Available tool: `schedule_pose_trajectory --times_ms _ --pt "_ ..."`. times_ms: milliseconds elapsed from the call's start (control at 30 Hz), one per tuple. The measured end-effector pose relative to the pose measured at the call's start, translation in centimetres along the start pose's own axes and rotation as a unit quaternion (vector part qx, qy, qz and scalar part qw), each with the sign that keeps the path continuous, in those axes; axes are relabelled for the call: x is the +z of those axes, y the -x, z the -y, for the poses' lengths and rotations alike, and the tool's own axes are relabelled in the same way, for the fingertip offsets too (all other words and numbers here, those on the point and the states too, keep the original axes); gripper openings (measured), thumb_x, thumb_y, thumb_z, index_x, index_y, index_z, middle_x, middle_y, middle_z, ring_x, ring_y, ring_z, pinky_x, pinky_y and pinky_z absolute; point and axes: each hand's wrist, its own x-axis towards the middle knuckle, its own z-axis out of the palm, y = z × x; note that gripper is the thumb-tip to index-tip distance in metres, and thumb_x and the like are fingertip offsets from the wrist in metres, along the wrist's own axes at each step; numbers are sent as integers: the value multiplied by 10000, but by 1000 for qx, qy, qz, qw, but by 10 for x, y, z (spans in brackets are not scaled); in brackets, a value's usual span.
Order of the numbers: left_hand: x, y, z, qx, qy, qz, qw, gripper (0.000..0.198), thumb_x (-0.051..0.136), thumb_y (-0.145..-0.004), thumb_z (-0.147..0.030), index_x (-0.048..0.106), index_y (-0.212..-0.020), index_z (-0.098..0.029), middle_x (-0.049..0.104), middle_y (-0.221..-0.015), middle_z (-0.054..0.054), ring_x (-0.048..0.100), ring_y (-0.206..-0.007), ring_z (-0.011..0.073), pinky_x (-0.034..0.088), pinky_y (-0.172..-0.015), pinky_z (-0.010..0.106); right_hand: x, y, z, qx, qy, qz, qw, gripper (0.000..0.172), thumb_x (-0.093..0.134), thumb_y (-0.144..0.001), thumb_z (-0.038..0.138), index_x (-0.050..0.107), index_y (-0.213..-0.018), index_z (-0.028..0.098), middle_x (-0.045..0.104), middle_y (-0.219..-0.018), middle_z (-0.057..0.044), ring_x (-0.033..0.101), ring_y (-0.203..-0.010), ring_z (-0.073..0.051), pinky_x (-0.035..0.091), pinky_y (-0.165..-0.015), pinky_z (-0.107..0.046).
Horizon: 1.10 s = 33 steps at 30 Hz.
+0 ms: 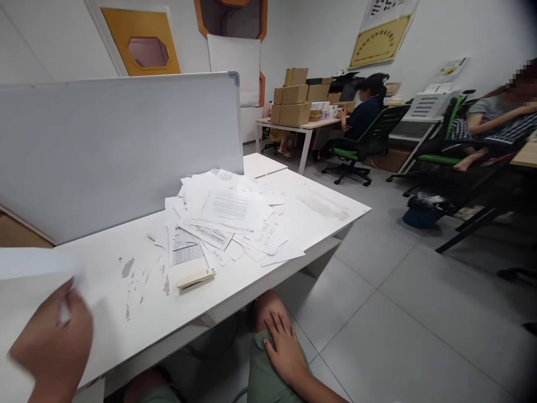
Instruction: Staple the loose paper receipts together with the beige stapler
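My left hand (52,344) is at the bottom left, fingers closed on a white sheet of paper (25,280) held over the near end of the white desk (319,210). My right hand (285,350) rests flat and open on my right knee below the desk edge, holding nothing. A loose pile of printed papers (229,215) lies spread across the middle of the desk. A small cream stapler (196,278) lies near the desk's front edge, just in front of the pile.
A grey partition panel (117,145) stands along the desk's far side. Two seated people (363,115) (499,120) on green office chairs work at the back right. Cardboard boxes (296,101) stack on a far table. A dark bag (423,210) sits on the tiled floor.
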Motion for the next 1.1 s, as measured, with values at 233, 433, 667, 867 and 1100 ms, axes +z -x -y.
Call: schedule_pose_trajectory --times_ms 233,433,667,867,1100 --pt "117 -100 -167 291 112 25 950 324 442 -862 -131 732 -983 -207 775 -1059 54 713 -1003 217 593 -869 376 16 -51 0 -35 -4 -55 998 607 409 -836 283 424 -1437 200 283 -1590 -88 212 -1464 -324 127 -1175 -580" --pt "218 -80 -244 403 136 303 853 471 299 -883 -60 647 -1175 -184 669 -1294 79 545 -1292 215 408 -1120 437 29 -63 -4 -51 -21 -80 995 585 385 -863 291 413 -1444 219 329 -1574 -58 211 -1465 -310 127 -1186 -560" --pt "247 -93 -245 330 112 398 849 468 465 -888 -369 480 -1352 -301 502 -1486 8 353 -1431 181 217 -1218 329 32 -75 -25 -62 -42 -71 995 552 372 -888 304 420 -1437 287 357 -1562 -3 209 -1470 -290 113 -1202 -538" --pt "257 -127 -189 -94 -64 354 928 729 470 -828 -510 396 -1299 41 445 -1352 393 405 -1297 501 379 -1001 646 24 -76 -17 -49 -42 -79 995 559 368 -881 293 435 -1432 224 371 -1554 -42 220 -1459 -313 99 -1194 -556" --pt "265 -124 -172 -191 -29 402 895 528 620 -794 -442 526 -1201 -118 575 -1291 168 519 -1231 305 445 -1004 496 16 -74 4 -55 -10 -81 995 585 394 -831 229 470 -1405 145 441 -1504 -103 225 -1445 -357 99 -1181 -576"
